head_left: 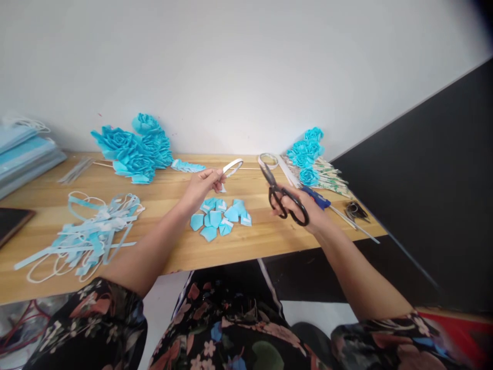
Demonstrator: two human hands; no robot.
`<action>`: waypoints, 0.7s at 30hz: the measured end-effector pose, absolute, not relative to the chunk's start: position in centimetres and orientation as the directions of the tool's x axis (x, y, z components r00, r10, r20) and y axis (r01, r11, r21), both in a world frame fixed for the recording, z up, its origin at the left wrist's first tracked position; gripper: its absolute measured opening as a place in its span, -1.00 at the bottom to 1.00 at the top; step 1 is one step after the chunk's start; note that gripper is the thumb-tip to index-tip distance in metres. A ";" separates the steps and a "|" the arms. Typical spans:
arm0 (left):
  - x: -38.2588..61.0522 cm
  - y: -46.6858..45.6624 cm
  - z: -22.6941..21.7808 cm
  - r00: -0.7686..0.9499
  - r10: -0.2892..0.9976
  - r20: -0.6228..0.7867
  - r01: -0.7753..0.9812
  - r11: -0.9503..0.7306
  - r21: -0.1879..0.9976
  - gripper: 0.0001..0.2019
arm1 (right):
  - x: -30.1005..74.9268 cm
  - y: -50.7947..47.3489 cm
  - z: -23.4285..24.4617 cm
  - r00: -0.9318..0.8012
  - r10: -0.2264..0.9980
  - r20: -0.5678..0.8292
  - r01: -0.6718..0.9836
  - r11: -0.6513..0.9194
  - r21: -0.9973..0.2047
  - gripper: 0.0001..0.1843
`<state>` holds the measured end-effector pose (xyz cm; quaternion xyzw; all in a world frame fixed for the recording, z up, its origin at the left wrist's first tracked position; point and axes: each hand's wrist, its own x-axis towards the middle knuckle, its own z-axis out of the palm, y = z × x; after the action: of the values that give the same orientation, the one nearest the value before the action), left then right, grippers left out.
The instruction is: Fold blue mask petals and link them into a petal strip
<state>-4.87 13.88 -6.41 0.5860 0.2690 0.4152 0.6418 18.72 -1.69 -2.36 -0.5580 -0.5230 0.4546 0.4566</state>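
Observation:
Between the thumb and fingers of my left hand is a curled white strip, perhaps tape, looping up and to the right. My right hand is closed around the black handles of a pair of scissors; the blades point up and to the left, apart from the strip. On the table below and between my hands lie several small light-blue folded pieces, some with white patches. A roll of tape rests behind the scissors, partly covered by their tips.
Blue rosette flowers are heaped at the back left and back right. Cut blue strips with white loops lie left, near stacked blue sheets and a dark flat object. A blue-handled tool and thin sticks lie right.

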 end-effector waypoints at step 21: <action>-4.6 13.3 -6.7 0.604 0.780 0.160 -0.199 -0.047 0.979 -0.49 | 14.0 0.1 -2.7 -0.281 0.959 -0.043 -0.011 -0.048 -0.999 -0.38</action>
<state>-4.64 13.26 -6.75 0.6172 0.2355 0.3773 0.6490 14.03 0.09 -2.72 -0.4310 -0.5498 0.5814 0.4171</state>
